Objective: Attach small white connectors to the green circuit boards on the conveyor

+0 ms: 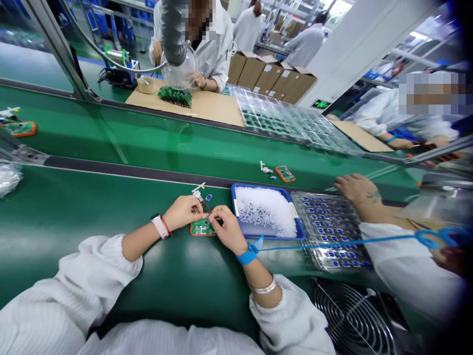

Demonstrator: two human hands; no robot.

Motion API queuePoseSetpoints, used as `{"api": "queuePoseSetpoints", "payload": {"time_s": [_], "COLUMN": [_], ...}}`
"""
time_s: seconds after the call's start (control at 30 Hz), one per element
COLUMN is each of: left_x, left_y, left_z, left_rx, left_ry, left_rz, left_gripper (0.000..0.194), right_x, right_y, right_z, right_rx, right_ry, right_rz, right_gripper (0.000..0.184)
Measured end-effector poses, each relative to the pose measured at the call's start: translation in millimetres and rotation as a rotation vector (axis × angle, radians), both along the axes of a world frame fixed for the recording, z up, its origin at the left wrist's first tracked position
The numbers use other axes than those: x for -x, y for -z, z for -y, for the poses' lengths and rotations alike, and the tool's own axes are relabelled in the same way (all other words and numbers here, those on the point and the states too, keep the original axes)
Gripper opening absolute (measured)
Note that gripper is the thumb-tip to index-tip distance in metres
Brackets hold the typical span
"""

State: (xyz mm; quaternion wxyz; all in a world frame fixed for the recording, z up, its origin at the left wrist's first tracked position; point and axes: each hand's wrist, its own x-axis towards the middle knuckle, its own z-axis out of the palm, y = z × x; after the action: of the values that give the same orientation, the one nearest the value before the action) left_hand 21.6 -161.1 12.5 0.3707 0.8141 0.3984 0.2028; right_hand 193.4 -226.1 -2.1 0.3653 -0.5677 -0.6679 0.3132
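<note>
My left hand (183, 213) and my right hand (229, 229) meet above a green circuit board (202, 228) in an orange-red casing. Their fingertips pinch close together at a thin red wire (205, 208) that loops up from the board; the fingers hide the exact grip. Just beyond the fingers lie a small white connector (197, 193) and a tiny blue module (209, 197). A blue wrist strap (247, 255) circles my right wrist, and a pink watch band (160, 227) is on my left.
To the right stand a blue tray of white foam pieces (236, 202) and a clear blister tray of blue parts (328, 231). A co-worker's hand (356, 191) rests beside it. A fan grille (354, 320) sits lower right. Green conveyor belts (111, 128) run across, with other workers beyond.
</note>
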Motion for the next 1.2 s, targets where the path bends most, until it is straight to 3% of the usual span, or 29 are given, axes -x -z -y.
{"api": "queuePoseSetpoints", "payload": {"time_s": [0.07, 0.2, 0.33, 0.4, 0.53, 0.6, 0.67, 0.73, 0.8, 0.9, 1.0, 1.1, 1.2], "left_x": [5.4, 13.4, 14.7, 14.0, 11.6, 8.9, 5.3, 2.7, 3.6, 14.9, 32.1, 41.1, 31.8], "left_y": [2.0, 6.1, 0.5, -8.0, -31.6, -42.0, -46.7, -42.7, -29.8, -2.2, 18.0, 21.2, 13.0], "left_z": [8.0, 26.0, 24.9, 10.9, -41.7, -72.3, -99.6, -121.9, -139.4, -158.3, -168.8, -170.6, -163.4], "left_rx": [-0.137, -0.355, -0.335, -0.171, 0.237, 0.123, -0.208, -0.502, -0.607, -0.511, -0.422, -0.445, -0.521], "left_ry": [0.042, 0.19, 0.184, 0.143, -0.018, -0.175, -0.322, -0.387, -0.359, -0.233, -0.154, -0.177, -0.248], "left_rz": [-0.024, -0.133, -0.223, -0.146, 0.254, 0.403, 0.44, 0.36, 0.185, -0.127, -0.247, -0.229, -0.171], "left_gripper": [0.024, 0.072, 0.08, 0.081, 0.073, 0.07, 0.071, 0.072, 0.069, 0.065, 0.063, 0.06, 0.043], "right_x": [-0.3, -11.2, -35.0, -45.4, -53.2, -52.3, -50.9, -50.4, -51.0, -52.5, -53.1, -52.4, -52.5], "right_y": [-5.1, -19.4, -23.2, -20.0, -11.9, -9.7, -8.7, -8.5, -8.3, -6.8, -4.0, -2.2, -3.9], "right_z": [4.7, 12.3, 12.6, 11.0, 8.0, 7.3, 6.9, 6.7, 6.4, 5.9, 5.6, 5.8, 6.9], "right_rx": [-0.049, -0.18, -0.276, -0.286, -0.287, -0.286, -0.284, -0.285, -0.288, -0.289, -0.287, -0.295, -0.312], "right_ry": [0.02, 0.066, 0.211, 0.264, 0.287, 0.273, 0.258, 0.25, 0.245, 0.239, 0.226, 0.217, 0.245], "right_rz": [-0.013, -0.018, -0.006, -0.004, 0.01, 0.033, 0.063, 0.082, 0.089, 0.097, 0.113, 0.134, 0.181], "right_gripper": [0.012, 0.009, 0.01, 0.011, 0.012, 0.012, 0.011, 0.011, 0.011, 0.011, 0.01, 0.009, 0.01]}}
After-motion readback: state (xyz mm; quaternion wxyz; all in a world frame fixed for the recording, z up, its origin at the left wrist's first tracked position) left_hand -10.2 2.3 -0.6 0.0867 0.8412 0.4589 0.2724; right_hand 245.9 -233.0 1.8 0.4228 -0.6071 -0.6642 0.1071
